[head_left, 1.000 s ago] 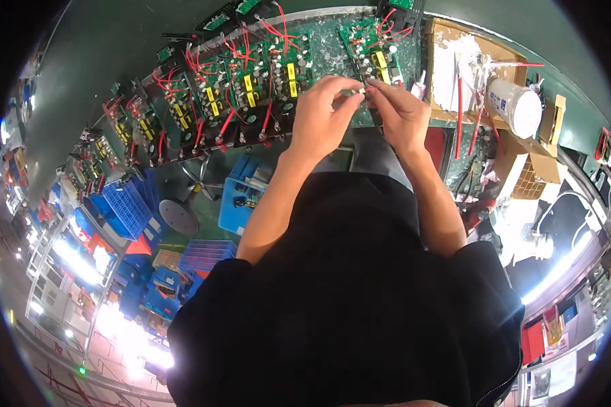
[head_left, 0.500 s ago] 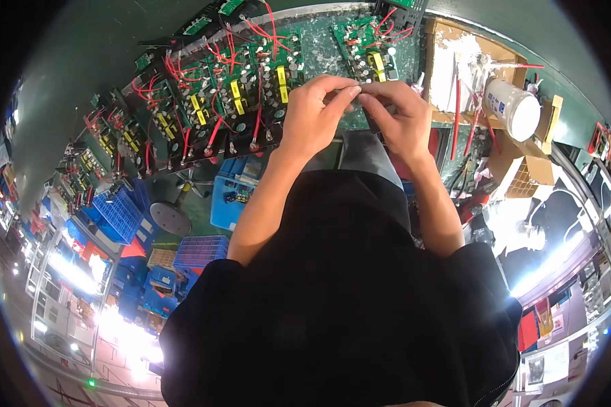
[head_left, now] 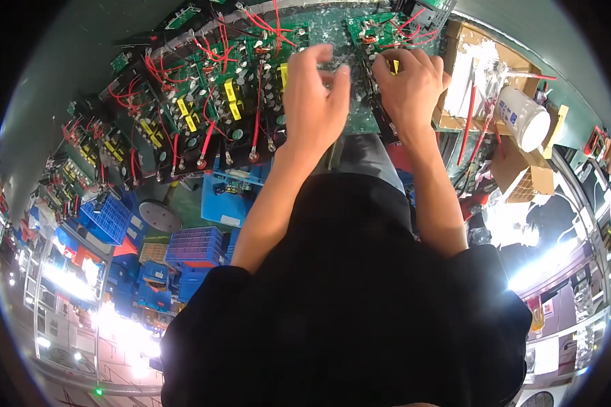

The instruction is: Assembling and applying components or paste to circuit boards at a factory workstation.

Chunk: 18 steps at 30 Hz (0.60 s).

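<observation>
Both hands over green board (head_left: 366, 41): left hand (head_left: 313, 102) fingers curled, loosely spread; right hand (head_left: 411, 85) nearer, fingertips pressed onto it, grip unclear.

two hands (head_left: 312, 102), one white bottle (head_left: 525, 117)

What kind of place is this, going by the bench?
Most likely an electronics assembly workshop. A row of green circuit boards with red wires covers the bench, blue parts bins are stacked below, and the left hand and right hand work at a board.
</observation>
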Tool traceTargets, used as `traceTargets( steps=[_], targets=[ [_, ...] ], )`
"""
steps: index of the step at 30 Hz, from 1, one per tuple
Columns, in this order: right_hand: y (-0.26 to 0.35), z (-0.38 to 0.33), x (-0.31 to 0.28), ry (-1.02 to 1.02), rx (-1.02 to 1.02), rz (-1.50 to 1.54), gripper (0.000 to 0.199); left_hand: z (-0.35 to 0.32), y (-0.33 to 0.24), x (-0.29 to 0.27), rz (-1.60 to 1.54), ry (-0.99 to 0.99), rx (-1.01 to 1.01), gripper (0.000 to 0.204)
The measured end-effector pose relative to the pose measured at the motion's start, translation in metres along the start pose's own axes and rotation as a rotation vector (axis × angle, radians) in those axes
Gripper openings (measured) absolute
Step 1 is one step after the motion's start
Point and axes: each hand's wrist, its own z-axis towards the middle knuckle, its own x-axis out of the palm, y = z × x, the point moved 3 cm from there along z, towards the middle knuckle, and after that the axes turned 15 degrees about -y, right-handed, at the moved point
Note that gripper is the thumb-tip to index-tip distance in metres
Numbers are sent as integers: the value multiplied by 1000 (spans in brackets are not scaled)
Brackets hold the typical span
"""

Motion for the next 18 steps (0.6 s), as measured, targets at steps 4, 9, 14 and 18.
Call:
traceTargets(
  steps=[4, 9, 14, 18],
  targets=[
    [2, -1, 16, 14, -15, -121, 10, 9, 13, -35, -2, -71, 5, 31],
    [8, -3, 24, 85, -4, -168, 10, 8, 28, -86, -10, -188, -60, 30],
    [8, 0, 29, 111, -30, -185, 14, -3, 38, -119, 32, -243, -114, 31],
    [18, 5, 29, 127, -81, -299, 14, -6, 38, -123, 36, -244, -99, 32]
  ],
)
